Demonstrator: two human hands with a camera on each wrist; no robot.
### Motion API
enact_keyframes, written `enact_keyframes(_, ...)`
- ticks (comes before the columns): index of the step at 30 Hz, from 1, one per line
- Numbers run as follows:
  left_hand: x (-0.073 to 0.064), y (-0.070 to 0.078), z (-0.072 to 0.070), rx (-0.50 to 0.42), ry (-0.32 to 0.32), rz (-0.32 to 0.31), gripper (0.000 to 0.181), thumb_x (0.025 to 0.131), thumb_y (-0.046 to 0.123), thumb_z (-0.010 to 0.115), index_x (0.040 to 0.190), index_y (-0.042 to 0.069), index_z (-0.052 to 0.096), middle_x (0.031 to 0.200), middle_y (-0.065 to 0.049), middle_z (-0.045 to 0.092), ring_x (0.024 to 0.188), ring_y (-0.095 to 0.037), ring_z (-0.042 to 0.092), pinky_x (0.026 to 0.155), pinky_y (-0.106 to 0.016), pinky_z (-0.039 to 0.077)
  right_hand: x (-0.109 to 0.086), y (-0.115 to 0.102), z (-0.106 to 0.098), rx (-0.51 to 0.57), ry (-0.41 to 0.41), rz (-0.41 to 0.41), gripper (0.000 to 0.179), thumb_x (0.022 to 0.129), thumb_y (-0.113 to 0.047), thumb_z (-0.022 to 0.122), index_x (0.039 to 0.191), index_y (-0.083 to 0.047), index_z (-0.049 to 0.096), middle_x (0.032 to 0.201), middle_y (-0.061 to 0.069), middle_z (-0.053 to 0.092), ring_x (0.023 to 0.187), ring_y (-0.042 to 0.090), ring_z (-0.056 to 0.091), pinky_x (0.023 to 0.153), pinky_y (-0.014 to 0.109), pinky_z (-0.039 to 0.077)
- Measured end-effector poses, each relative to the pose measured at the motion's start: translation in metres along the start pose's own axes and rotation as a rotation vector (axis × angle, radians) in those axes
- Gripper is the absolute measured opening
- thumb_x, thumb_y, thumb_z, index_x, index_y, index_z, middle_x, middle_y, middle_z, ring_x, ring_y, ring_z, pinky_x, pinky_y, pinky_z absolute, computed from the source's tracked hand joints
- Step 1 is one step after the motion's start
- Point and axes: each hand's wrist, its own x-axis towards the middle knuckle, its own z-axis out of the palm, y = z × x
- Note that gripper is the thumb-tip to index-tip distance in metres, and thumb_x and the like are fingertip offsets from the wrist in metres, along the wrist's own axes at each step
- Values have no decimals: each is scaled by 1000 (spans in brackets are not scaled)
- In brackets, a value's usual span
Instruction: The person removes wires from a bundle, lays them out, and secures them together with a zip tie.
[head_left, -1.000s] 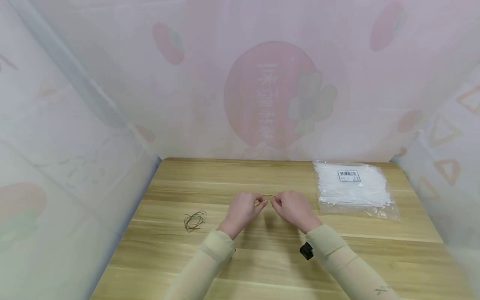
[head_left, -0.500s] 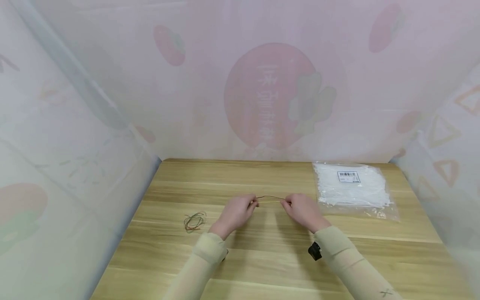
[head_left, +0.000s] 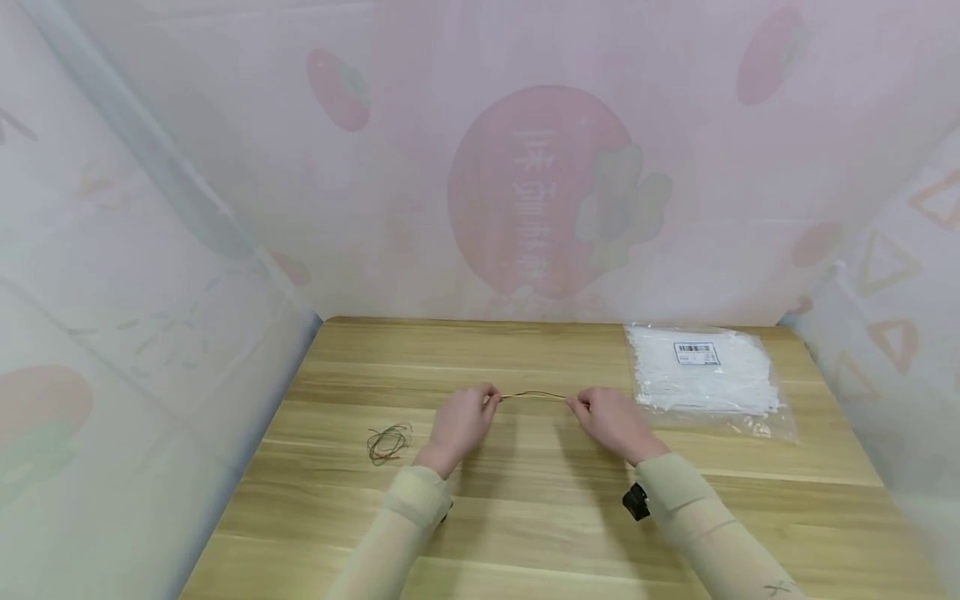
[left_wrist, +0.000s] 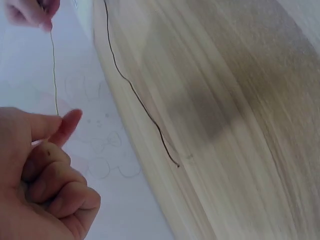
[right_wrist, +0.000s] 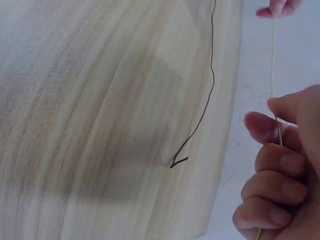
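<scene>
Left fingers [left_wrist: 70,122] and right fingers [right_wrist: 258,126] drew farther apart.
Both pinched the yellow wire [left_wrist: 54,75] stretched between them; gentle, even tension seemed best.

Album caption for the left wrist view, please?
Left hand and right hand hold a yellow wire, with a dark wire nearby.

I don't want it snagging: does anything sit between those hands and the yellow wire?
Nothing visible does. The left hand and right hand both hold the yellow wire directly; in the wrist views, the dark wire is off to one side.
</scene>
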Motion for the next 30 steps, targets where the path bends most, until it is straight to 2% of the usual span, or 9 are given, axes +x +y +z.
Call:
enact_keyframes(5,0,2,-1,20,25,93,16,102,22,64,102,11,76,69,8,62,50,-6,45,49,-27,41,1,2,-1,-43,63,-2,47,103,-21,53,57,-17,43,51,-3,39,47,12,34,48,31,33)
enact_keyframes(8,-1,5,-1,12,41,124,17,102,22,65,101,10,76,61,9,56,47,-6,41,45,-26,36,3,2,0,-53,84,23,46,103,-22,54,57,-17,47,50,-3,41,46,12,37,45,31,34)
enact_keyframes(13,-3,1,-2,-47,39,63,17,104,21,62,105,9,74,54,10,48,43,-4,36,42,-24,32,5,7,2,-55,77,91,50,104,-37,57,59,-16,50,52,-3,43,46,13,38,44,29,32)
enact_keyframes(15,-3,-3,-3,-52,28,38,18,105,20,59,107,9,73,55,8,49,43,-5,37,42,-24,33,5,9,2,-48,76,103,53,104,-41,58,58,-16,47,51,-3,40,46,12,35,44,29,29)
enact_keyframes(18,-3,-8,-5,-35,14,29,19,106,18,57,108,8,73,63,7,56,45,-6,40,44,-25,36,4,11,0,-14,61,105,52,104,-38,58,59,-14,46,52,-2,39,47,12,34,45,29,29)
enact_keyframes(21,-4,-11,-4,-10,17,41,18,106,15,57,108,7,73,72,4,64,47,-5,44,47,-25,40,3,12,-1,18,35,110,40,105,-30,57,70,-10,58,57,-1,45,51,15,41,49,32,36)
enact_keyframes(24,-5,-11,-2,24,30,74,16,104,15,60,107,8,74,76,2,68,50,-5,46,49,-24,42,2,12,-1,17,16,132,29,105,-22,55,88,-5,71,65,1,55,59,18,51,57,37,47)
enact_keyframes(27,-6,-9,1,50,53,106,13,102,16,63,106,9,74,77,1,69,53,-5,48,50,-24,43,2,13,0,-18,26,148,28,105,-21,55,100,-1,74,75,6,65,66,20,59,64,43,53)
enact_keyframes(30,-6,-6,2,50,75,114,12,101,16,65,105,10,75,77,1,69,53,-6,48,50,-25,43,2,15,0,-50,42,166,31,105,-25,55,103,-2,76,76,6,67,65,21,60,61,42,53)
